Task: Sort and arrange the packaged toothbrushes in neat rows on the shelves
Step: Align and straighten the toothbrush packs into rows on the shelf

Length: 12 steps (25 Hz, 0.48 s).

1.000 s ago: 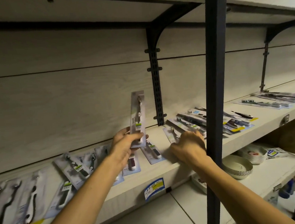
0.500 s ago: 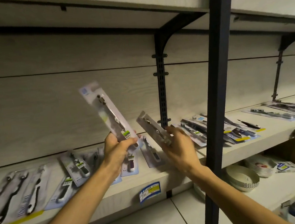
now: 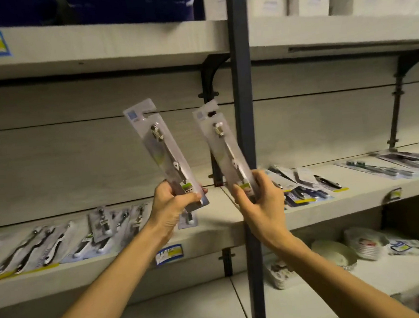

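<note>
So both hands are up mid-frame, each holding one pack by its bottom end. Left hand (image 3: 172, 207) has its fingers curled round the left toothbrush pack (image 3: 161, 150), thumb across the front, pack tilting up toward the upper left. Right hand (image 3: 260, 202) grips the right toothbrush pack (image 3: 223, 145) the same way, just beside the dark upright post (image 3: 240, 54). More packs (image 3: 46, 244) lie on the shelf (image 3: 210, 237) below, lower left.

Both forearms bare, no sleeves; left hand (image 3: 172, 207), right hand (image 3: 263, 205) ungloved.
</note>
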### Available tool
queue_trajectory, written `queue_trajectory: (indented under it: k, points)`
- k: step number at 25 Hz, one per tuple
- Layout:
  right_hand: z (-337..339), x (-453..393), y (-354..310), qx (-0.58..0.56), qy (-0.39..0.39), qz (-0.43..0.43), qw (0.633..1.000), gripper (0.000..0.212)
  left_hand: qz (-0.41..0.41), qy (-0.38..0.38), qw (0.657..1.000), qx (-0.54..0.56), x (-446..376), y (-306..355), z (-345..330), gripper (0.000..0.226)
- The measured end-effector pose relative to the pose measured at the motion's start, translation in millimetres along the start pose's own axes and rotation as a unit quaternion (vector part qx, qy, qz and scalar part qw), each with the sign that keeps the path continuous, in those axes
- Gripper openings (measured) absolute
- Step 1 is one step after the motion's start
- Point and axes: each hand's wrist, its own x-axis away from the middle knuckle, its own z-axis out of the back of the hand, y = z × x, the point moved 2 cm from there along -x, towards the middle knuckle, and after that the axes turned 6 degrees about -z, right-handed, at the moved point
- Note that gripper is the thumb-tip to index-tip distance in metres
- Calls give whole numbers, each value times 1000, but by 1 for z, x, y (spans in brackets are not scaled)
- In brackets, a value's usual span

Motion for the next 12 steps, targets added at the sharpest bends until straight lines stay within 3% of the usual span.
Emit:
queue_trajectory:
  k: [6,9,12]
  points:
    - [145,17,49,57,71,-57,994,26,-4,-82,996,-42,39,-10,-136,31]
    - [211,27,72,95,78,-89,988,35,30,-132,990,-31,47,-31,-205,44]
    - [275,27,87,104,94,-123,982,31,61,-169,984,-8,47,-42,-277,36]
